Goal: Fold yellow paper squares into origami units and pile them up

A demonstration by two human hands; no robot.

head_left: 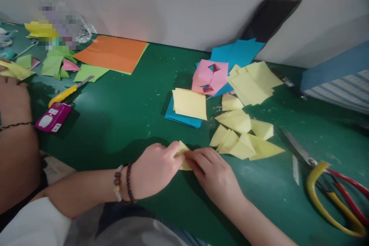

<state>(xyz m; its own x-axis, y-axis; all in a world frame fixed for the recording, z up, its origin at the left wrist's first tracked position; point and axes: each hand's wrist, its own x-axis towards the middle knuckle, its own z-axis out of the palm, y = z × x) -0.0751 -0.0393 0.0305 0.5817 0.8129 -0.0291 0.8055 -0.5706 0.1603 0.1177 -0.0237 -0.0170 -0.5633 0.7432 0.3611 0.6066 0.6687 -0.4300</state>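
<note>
Between my two hands, low in the middle of the head view, is a small piece of yellow paper [186, 166]. My left hand [157, 169] pinches it from the left, and my right hand [215, 173] pinches it from the right with the fingertips close together. My fingers cover much of the paper, so its folds are partly hidden. Just beyond lie a stack of pale yellow sheets [190, 103] and a folded blue paper [184, 119] under it. Several folded yellow paper pieces [235, 138] are spread beyond my right hand.
Scissors [313, 161] with yellow and red handles lie at the right. Behind sit a pink folded paper shape [210, 77], yellow sheets [253, 82], and orange paper [112, 52]. A yellow cutter [63, 95] and purple box [54, 117] lie left, near another person's arm [17, 142].
</note>
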